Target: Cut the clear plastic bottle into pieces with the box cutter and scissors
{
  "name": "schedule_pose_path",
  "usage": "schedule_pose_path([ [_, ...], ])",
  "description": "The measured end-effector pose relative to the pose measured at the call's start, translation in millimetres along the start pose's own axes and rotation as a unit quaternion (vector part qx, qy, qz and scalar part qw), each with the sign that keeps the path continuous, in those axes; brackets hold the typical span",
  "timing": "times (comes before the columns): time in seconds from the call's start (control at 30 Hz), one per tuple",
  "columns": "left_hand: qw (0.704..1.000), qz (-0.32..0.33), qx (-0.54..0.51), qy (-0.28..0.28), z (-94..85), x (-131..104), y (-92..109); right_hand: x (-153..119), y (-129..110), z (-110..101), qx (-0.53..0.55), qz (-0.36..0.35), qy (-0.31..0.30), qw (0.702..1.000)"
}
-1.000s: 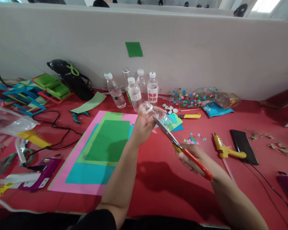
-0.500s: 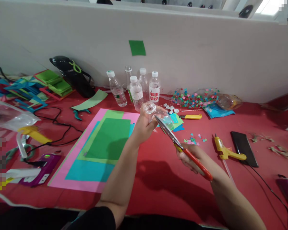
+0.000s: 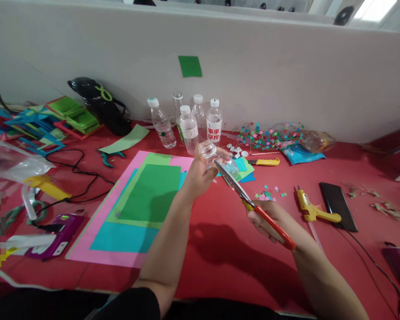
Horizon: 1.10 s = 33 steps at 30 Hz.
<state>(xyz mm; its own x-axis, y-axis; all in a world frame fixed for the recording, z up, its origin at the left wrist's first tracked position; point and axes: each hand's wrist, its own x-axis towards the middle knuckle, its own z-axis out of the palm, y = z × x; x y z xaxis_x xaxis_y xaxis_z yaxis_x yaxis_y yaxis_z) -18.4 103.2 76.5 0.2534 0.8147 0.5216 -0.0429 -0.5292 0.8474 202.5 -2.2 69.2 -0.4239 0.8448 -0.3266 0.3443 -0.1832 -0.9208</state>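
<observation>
My left hand (image 3: 200,175) is closed around a clear plastic bottle piece (image 3: 208,150), its open neck pointing up toward the back left. In my right hand (image 3: 266,218) is a pair of scissors (image 3: 231,180) with red-orange handles, gripped at the handles. The blades point up and left, with the tips touching or close to the clear plastic beside my left thumb. I cannot tell how far the blades are apart. The plastic's lower part blends with the coloured paper scraps (image 3: 248,171) behind it.
Behind my hands stand several plastic bottles (image 3: 189,131). Layered paper sheets (image 3: 150,193) lie to the left on the red table (image 3: 216,262). On the right are a yellow glue gun (image 3: 311,209), a phone (image 3: 338,206), star confetti (image 3: 270,194) and a yellow cutter (image 3: 268,162).
Almost nothing differs. Both hands, the plastic piece and the scissors keep nearly the same position, and the whole view has shifted very slightly.
</observation>
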Motion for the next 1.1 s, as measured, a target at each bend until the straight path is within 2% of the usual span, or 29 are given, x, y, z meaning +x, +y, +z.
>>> schedule_pose_path([
  [0.2,0.999,0.023,0.036,0.015,1.5,0,-2,3,0,0,-0.006,0.006,0.006,1.000],
  [0.33,0.999,0.017,-0.003,0.031,7.6,2,-2,3,-5,-1,-0.016,-0.022,0.003,1.000],
  [0.47,0.992,-0.018,-0.071,0.098,8.5,3,-5,0,-7,-4,-0.032,-0.033,-0.007,0.999],
  [0.57,0.980,-0.069,-0.131,0.131,8.8,4,-7,-1,-9,-5,-0.006,-0.054,0.025,0.998],
  [0.67,0.973,-0.108,-0.178,0.096,16.6,2,-7,-1,-13,-6,0.046,-0.082,0.114,0.989],
  [0.8,0.962,-0.137,-0.235,0.028,36.6,-4,-5,4,-19,-11,0.061,-0.083,0.223,0.969],
  [0.97,0.950,-0.150,-0.268,-0.049,53.7,-12,-1,14,-15,-15,0.125,-0.115,0.252,0.953],
  [1.1,0.939,-0.162,-0.296,-0.065,57.8,-15,2,18,-8,-16,0.201,-0.133,0.250,0.938],
])
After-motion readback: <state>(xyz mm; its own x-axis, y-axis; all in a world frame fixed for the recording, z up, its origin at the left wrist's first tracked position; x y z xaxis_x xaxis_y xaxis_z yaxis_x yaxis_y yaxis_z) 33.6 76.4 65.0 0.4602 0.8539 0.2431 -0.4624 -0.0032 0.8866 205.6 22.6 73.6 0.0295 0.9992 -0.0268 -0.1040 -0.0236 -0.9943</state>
